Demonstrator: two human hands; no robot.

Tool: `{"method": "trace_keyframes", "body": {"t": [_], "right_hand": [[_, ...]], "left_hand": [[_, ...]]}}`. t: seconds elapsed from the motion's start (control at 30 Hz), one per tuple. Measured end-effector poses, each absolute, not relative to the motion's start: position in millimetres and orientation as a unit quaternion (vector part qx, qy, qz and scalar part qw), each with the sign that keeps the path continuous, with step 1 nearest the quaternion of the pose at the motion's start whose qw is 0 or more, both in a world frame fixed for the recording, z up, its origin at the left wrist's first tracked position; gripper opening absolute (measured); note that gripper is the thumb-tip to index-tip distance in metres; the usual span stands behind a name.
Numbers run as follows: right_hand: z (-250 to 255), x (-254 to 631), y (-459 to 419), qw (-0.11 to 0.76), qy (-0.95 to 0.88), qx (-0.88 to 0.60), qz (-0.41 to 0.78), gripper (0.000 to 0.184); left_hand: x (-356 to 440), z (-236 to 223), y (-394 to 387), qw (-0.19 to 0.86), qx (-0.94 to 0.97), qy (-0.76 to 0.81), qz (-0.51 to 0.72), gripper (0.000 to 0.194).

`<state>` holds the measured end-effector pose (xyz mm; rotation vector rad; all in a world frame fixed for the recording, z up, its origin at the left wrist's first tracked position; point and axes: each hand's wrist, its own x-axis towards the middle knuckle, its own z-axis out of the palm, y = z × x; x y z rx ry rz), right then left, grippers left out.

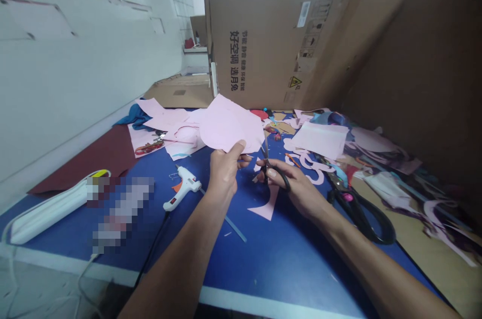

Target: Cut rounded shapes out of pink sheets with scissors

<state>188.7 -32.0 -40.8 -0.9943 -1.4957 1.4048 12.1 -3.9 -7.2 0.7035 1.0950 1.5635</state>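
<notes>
Pink paper (230, 122) is raised above the blue tabletop (271, 266), pinched along its near edge between the thumb and fingers of the left hand (225, 169). The right hand (295, 183) grips small black-handled scissors (267, 154), their blades at the paper's right edge. A white glue gun (185, 186) lies to the left, large black-handled shears (351, 204) to the right.

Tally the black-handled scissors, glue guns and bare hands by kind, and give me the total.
Black-handled scissors: 2 (a smaller pair held, a larger pair lying at right)
Glue gun: 1
Bare hands: 2 (left hand, right hand)
Total: 5
</notes>
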Motion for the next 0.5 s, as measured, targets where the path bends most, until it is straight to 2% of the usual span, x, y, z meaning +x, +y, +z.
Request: {"method": "trace_keyframes", "body": {"t": [0.27, 0.5], "right_hand": [[-41.1, 189.9, -30.3, 0.439, -0.582, -0.389, 0.563, 0.047], [-45.0, 192.8, -27.6, 0.452, -0.561, -0.409, 0.56, 0.05]], "left_hand": [[12.8, -8.5, -1.3, 0.517, 0.299, 0.464, 0.655, 0.03], [13.8, -8.4, -3.7, 0.514, 0.307, 0.471, 0.648, 0.027]]}}
